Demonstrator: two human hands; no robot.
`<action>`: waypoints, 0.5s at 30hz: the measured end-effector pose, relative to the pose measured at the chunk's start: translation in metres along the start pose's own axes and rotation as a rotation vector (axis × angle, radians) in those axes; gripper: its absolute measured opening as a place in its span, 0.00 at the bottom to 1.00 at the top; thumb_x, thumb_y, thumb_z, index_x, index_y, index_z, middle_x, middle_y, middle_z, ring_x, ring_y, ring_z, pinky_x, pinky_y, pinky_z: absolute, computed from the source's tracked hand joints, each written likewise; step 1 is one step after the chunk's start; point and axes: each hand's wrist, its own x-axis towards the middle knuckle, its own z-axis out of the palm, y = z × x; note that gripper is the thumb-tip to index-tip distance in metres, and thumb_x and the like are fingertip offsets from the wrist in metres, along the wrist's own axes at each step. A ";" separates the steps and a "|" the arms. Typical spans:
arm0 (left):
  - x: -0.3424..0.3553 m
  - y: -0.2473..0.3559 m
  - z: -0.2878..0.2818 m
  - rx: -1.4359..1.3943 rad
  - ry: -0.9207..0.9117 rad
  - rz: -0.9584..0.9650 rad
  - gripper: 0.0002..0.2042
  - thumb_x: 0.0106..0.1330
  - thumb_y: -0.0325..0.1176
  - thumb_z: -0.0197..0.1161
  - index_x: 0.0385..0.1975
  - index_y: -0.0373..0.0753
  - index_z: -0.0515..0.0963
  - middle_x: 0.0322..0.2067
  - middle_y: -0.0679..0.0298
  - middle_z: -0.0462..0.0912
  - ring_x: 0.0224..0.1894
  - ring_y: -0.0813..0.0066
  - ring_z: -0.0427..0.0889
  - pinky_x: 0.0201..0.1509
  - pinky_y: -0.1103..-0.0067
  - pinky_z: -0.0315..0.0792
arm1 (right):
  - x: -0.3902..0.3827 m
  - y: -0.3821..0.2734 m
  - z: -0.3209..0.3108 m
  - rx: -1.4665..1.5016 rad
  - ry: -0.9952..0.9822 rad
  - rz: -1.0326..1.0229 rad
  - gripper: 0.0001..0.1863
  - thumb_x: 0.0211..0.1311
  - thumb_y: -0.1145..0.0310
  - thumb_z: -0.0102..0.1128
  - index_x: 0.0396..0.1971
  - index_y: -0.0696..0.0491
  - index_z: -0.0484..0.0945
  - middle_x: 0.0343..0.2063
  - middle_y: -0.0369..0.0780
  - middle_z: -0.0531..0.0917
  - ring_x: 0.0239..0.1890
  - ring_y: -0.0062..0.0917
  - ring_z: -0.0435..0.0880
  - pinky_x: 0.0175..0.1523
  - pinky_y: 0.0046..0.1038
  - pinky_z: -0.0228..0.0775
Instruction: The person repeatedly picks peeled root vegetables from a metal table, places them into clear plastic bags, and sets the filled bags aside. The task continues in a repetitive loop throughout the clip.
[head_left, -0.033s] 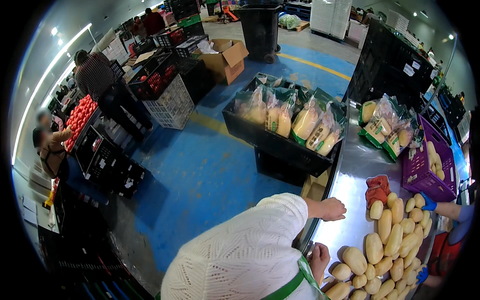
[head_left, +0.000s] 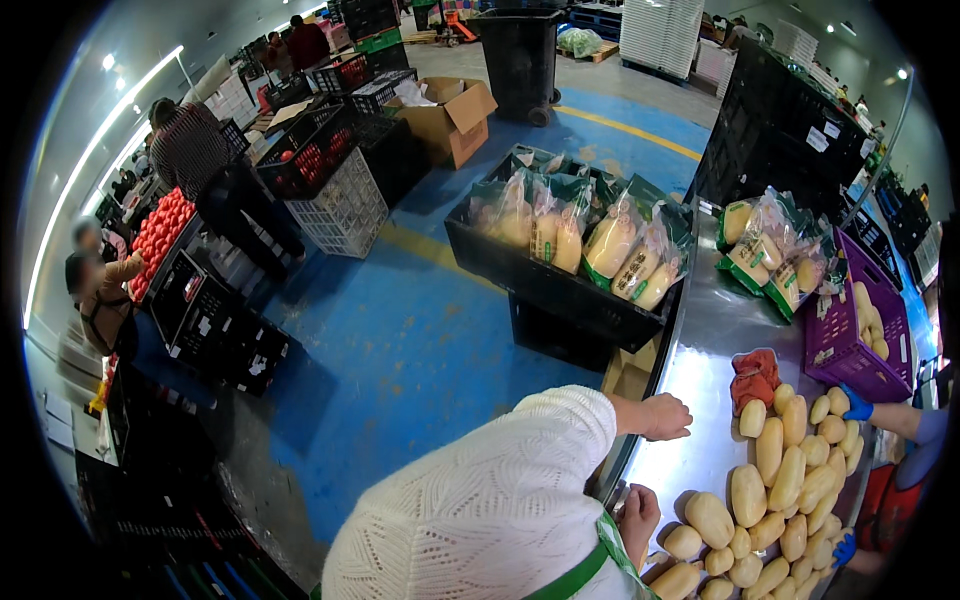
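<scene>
My left hand [head_left: 662, 418], beyond a white knitted sleeve [head_left: 470, 490], has curled fingers over the near edge of the steel table [head_left: 675, 370]; anything inside them is hidden. My right hand [head_left: 637, 515] is lower, near that edge, its fingers curled and their contents unclear. Many pale peeled oblong tubers, perhaps potatoes [head_left: 748, 495], cover the table's right part, beside a crumpled red cloth [head_left: 754, 380]. Another person's blue-gloved hands [head_left: 856, 403] are among them at the right. A purple crate [head_left: 858, 355] with more tubers stands behind.
A black crate of filled bags [head_left: 555, 295] stands left of the table; more bags [head_left: 765, 255] lie on it. Blue floor [head_left: 420, 340] extends leftward to stacked crates [head_left: 335, 215], a cardboard box [head_left: 460, 135], tomatoes [head_left: 160, 240] and co-workers [head_left: 215, 160]. A black bin [head_left: 515, 65] stands behind.
</scene>
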 end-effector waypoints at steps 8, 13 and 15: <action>-0.002 0.007 -0.010 0.025 -0.038 -0.038 0.19 0.70 0.46 0.48 0.40 0.35 0.78 0.41 0.54 0.81 0.46 0.56 0.79 0.52 0.65 0.72 | -0.007 -0.035 0.005 0.097 -0.053 0.080 0.08 0.65 0.72 0.53 0.39 0.60 0.76 0.17 0.31 0.73 0.15 0.11 0.64 0.19 0.17 0.55; -0.003 0.007 -0.010 0.021 -0.026 -0.039 0.19 0.70 0.46 0.48 0.39 0.35 0.78 0.40 0.53 0.81 0.45 0.55 0.79 0.51 0.64 0.72 | -0.007 -0.039 0.006 0.168 -0.076 0.138 0.08 0.66 0.71 0.53 0.39 0.60 0.76 0.16 0.31 0.73 0.14 0.11 0.65 0.18 0.17 0.55; -0.003 0.006 -0.008 0.012 -0.011 -0.033 0.19 0.69 0.46 0.48 0.39 0.35 0.78 0.40 0.53 0.81 0.45 0.55 0.79 0.51 0.64 0.72 | -0.007 -0.038 0.005 0.180 -0.084 0.152 0.08 0.66 0.71 0.53 0.38 0.59 0.76 0.16 0.31 0.73 0.14 0.11 0.65 0.18 0.16 0.55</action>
